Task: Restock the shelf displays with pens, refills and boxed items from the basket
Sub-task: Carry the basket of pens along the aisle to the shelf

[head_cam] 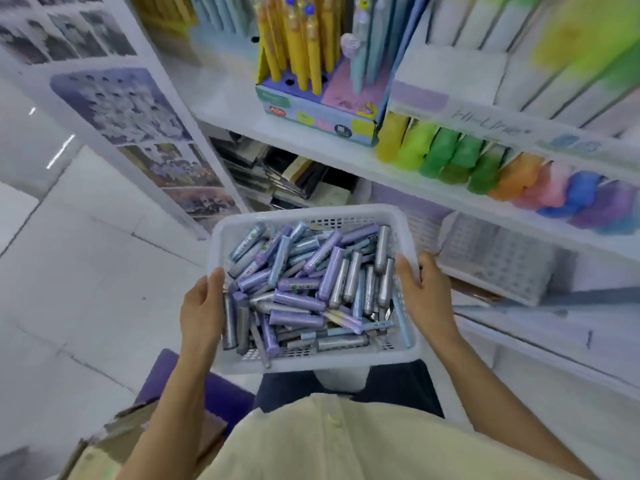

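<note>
Both hands hold the white basket (313, 216) by its side rims — left hand (202, 304), right hand (424, 294) — thumbs hooked inside, presumably to keep it level. Between them lie loose purple and silver tubes (304, 285). The highlighter shelf (450, 188) stands beyond the right hand.

The basket (304, 213) is matt white plastic, its walls a moulded lattice of small holes. The tubes (311, 282) heaped in it are smooth. The lilac and pale blue ones have a soft pearly finish and the grey ones a metallic sheen. The shirt (346, 441) is matt cream cloth. The floor (86, 271) is glossy white tile. The blurred box (114, 441) looks like rough brown cardboard.
</note>
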`<action>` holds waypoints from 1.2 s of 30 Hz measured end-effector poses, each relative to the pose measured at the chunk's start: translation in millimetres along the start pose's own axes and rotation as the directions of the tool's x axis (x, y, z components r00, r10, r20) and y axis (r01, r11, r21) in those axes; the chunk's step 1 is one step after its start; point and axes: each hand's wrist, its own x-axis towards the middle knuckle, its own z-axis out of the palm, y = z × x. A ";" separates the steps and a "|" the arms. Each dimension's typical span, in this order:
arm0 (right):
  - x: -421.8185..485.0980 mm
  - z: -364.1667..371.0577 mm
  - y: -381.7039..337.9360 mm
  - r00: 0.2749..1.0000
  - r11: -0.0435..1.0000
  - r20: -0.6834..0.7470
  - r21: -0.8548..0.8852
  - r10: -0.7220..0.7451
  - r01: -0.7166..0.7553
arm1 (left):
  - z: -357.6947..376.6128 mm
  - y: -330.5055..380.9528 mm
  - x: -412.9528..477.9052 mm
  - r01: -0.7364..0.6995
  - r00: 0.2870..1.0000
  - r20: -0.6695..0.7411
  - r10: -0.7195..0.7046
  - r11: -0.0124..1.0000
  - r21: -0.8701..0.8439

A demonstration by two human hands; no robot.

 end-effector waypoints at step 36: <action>4.5 196.4 571.7 0.809 0.899 -0.407 0.082 0.424 -0.430 | 448.6 -381.3 183.3 -0.353 0.858 0.510 0.057 0.788 0.504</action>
